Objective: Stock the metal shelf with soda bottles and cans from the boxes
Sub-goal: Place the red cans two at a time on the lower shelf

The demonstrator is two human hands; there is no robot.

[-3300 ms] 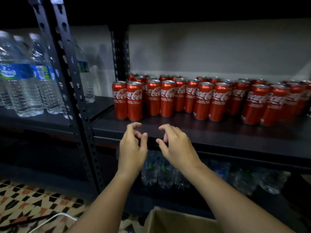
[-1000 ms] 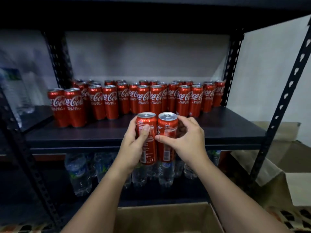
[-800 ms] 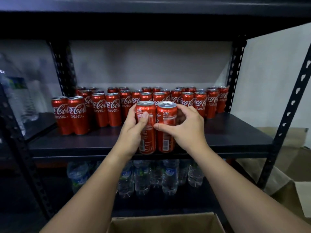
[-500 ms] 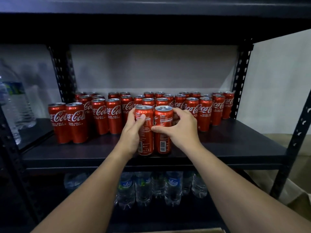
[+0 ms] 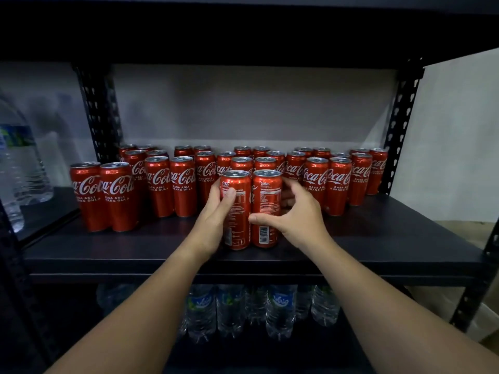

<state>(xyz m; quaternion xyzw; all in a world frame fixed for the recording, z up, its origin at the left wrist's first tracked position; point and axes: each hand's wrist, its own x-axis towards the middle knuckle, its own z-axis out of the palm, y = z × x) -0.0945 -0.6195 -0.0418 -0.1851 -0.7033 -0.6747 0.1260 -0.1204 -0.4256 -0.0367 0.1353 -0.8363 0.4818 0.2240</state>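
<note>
Pale grey wall (image 5: 243, 109) behind, dim light, water bottles (image 5: 278, 306) below

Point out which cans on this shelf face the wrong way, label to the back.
The two cans gripped by the left hand and right hand: left can and right can. They show barcodes and small print; the rest show the logo.

Two cans (image 5: 249, 209) at frame centre: red, white label print, barcode panels, silver tops. Rows of cans (image 5: 172, 184) behind them: red with white script lettering. Shelf (image 5: 378, 247): matt black. Water bottles (image 5: 279, 309), lower centre: clear, blue-green labels. Wall (image 5: 253, 106): pale grey.
</note>
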